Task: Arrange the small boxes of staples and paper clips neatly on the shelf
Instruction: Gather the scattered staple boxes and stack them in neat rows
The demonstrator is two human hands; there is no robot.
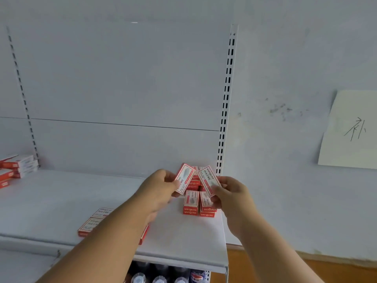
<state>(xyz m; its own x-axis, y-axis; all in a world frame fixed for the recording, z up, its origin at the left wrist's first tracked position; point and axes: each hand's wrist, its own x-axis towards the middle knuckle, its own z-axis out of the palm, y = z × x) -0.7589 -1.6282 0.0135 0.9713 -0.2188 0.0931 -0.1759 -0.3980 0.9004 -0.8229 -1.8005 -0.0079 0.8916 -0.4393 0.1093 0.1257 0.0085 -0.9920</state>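
Hands: our left hand [163, 185] pinches one small box [184, 180], our right hand [228, 193] pinches another box [209, 179] | axes: both boxes tilt, tops leaning toward each other | target: the stack of boxes [199, 203] lies just beyond and below both, at the shelf [61, 201] right end | nearer: right hand, we judge.

White metal shelf [179, 237], flat, front lip turned down. Stacked red-and-white boxes [201, 203] at the back right corner, in rows, two layers visible at the front. Loose flat boxes [91, 223] near the front edge, left of centre, partly hidden by a forearm. Further pile of red-and-white boxes [16, 167] at the far left, against the back panel.
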